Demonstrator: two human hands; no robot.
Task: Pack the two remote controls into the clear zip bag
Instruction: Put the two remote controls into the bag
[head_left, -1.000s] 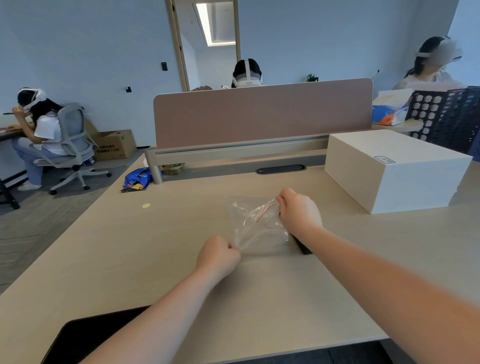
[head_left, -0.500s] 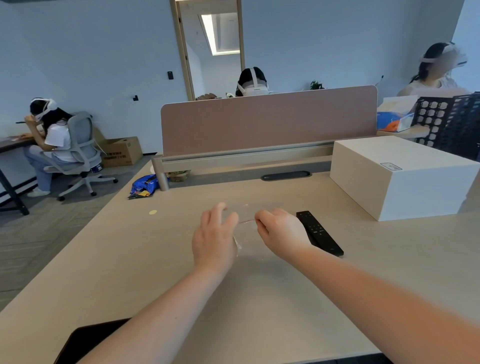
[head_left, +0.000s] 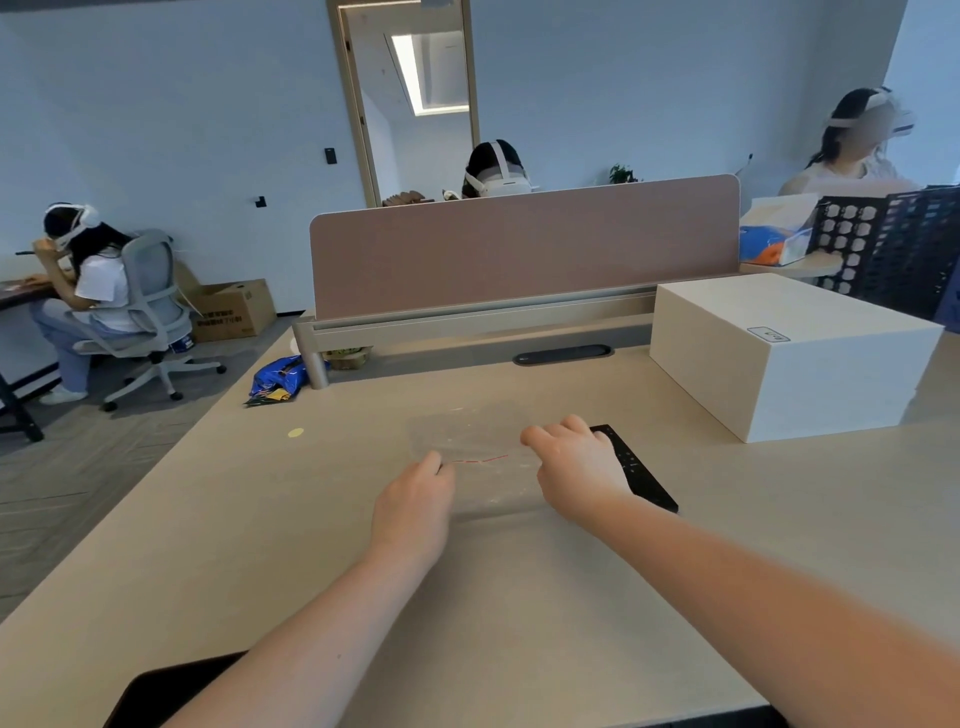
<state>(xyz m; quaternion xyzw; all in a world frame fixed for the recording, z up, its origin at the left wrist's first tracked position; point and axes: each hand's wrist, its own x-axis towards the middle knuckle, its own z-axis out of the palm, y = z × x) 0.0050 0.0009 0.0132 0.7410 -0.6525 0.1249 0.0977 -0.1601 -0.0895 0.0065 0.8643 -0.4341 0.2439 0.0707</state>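
A clear zip bag lies flat on a beige desk, its red seal line facing the person. The left hand pinches the bag's near-left edge; the right hand, fingers curled, rests on its right side. One black remote control lies just right of that hand, a white box farther right.

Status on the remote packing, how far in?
Early. Nothing is packed: the clear zip bag lies flat and empty on the desk. In hand: the left hand pinches the bag at its red zip line, and the right hand rests at the bag's other side. Left: one black remote lies outside the bag beside the right hand; no second remote is in view.
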